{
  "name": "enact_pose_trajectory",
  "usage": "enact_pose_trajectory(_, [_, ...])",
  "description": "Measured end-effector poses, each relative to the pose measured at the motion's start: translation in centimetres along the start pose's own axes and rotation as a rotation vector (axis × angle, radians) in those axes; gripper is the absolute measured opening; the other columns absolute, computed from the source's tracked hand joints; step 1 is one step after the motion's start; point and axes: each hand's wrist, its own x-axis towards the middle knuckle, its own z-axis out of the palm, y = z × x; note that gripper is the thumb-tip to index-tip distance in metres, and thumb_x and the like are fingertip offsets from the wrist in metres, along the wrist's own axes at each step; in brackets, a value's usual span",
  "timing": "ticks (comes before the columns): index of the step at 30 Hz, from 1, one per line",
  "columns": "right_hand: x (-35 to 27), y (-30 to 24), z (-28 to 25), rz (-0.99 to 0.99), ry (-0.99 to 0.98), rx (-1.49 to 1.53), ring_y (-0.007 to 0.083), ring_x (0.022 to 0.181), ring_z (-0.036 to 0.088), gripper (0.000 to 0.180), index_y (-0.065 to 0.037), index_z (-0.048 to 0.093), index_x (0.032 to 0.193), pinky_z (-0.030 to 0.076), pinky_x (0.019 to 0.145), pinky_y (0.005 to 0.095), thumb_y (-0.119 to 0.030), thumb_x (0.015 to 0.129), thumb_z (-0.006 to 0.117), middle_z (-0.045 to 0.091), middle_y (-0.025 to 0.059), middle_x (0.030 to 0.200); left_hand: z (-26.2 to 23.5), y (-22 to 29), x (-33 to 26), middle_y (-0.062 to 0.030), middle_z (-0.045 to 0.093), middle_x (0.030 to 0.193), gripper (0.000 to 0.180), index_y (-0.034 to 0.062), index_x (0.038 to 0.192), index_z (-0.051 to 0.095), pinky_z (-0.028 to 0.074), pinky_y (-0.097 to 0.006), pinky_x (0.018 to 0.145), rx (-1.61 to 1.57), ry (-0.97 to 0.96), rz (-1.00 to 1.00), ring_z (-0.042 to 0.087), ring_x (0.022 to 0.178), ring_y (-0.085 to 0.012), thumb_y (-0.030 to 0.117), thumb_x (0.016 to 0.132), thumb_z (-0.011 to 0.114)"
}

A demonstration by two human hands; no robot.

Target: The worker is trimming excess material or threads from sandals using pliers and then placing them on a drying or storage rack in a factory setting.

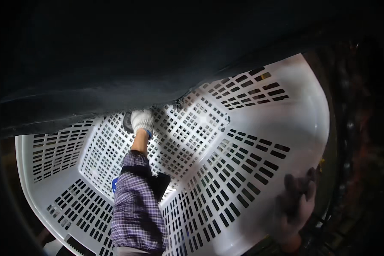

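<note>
A large white plastic basket [301, 102] with slotted walls and a grid floor fills much of the view. My left arm, in a purple checked sleeve, reaches down into it. My left hand [141, 120] wears a white knit glove with a dark patch at its side. It is near the basket's floor, just under a dark overhanging edge, and its fingers are mostly hidden. By the right rim is my right hand [296, 198], blurred, in a pale glove with a dark palm. Its fingers look apart, with nothing visible in them.
A wide black overhang [115, 100] with a frayed edge covers the top and hides the basket's far side. A blue piece [114, 184] and a dark flat shape [159, 186] show beside my left sleeve. The surroundings at right are dark and blurred.
</note>
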Motion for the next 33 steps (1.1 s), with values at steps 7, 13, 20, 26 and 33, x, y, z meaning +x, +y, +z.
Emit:
enact_pose_trajectory(7, [1.1, -1.1, -1.4, 0.023, -0.075, 0.124, 0.0353, 0.09, 0.059, 0.045, -0.001, 0.063, 0.112, 0.028, 0.106, 0.0564, -0.006, 0.068, 0.069, 0.06, 0.0153, 0.097, -2.8, -3.3, -28.1, -0.0077, 0.065, 0.079, 0.026, -0.0029, 0.103, 0.061, 0.048, -0.03, 0.069, -1.188, 0.01, -0.091, 0.061, 0.074, -0.0185, 0.02, 0.095, 0.054])
enact_pose_trajectory(13, [-8.3, -6.5, -5.9, 0.131, -0.447, 0.479, 0.0313, 0.093, 0.063, 0.049, -0.005, 0.061, 0.117, 0.052, 0.081, 0.0366, -0.021, 0.072, 0.076, 0.054, 0.0176, 0.118, -12.3, 6.7, -47.2, -0.0085, 0.068, 0.084, 0.022, -0.0012, 0.108, 0.063, 0.05, -0.028, 0.069, -1.22, 0.086, -0.247, 0.062, 0.073, -0.014, 0.013, 0.09, 0.06])
enact_pose_trajectory(20, [-20.0, -7.5, -8.7, 0.662, -0.042, 0.891, 0.0309, 0.097, 0.061, 0.061, 0.004, 0.047, 0.121, 0.049, 0.084, 0.0374, -0.014, 0.07, 0.076, 0.057, 0.0194, 0.115, -11.8, 14.2, -62.6, -0.0068, 0.07, 0.087, 0.019, 0.0033, 0.096, 0.069, 0.052, -0.031, 0.07, -0.81, -0.126, 0.218, 0.065, 0.077, -0.0159, 0.019, 0.084, 0.07])
enact_pose_trajectory(26, [-21.0, -1.9, -19.3, 0.931, -0.495, 2.632, 0.0206, 0.071, 0.056, 0.048, -0.005, 0.047, 0.113, 0.046, 0.055, 0.029, -0.044, 0.089, 0.058, 0.055, 0.008, 0.089, -16.4, 14.4, -66.7, -0.0086, 0.071, 0.089, 0.027, 0.0065, 0.102, 0.07, 0.052, -0.029, 0.07, -0.698, -0.824, 0.74, 0.066, 0.076, -0.0158, 0.026, 0.084, 0.068])
enact_pose_trajectory(33, [-29.4, 0.4, -20.9, 0.281, -0.608, 3.243, 0.0206, 0.069, 0.045, 0.08, -0.003, 0.037, 0.139, 0.039, 0.052, 0.0289, -0.051, 0.081, 0.062, 0.048, 0.0142, 0.098, -11.3, 13.9, -71.0, -0.0131, 0.07, 0.094, 0.032, -0.0092, 0.108, 0.064, 0.051, -0.03, 0.084, -0.606, -0.376, 0.505, 0.065, 0.088, -0.0176, 0.018, 0.093, 0.056])
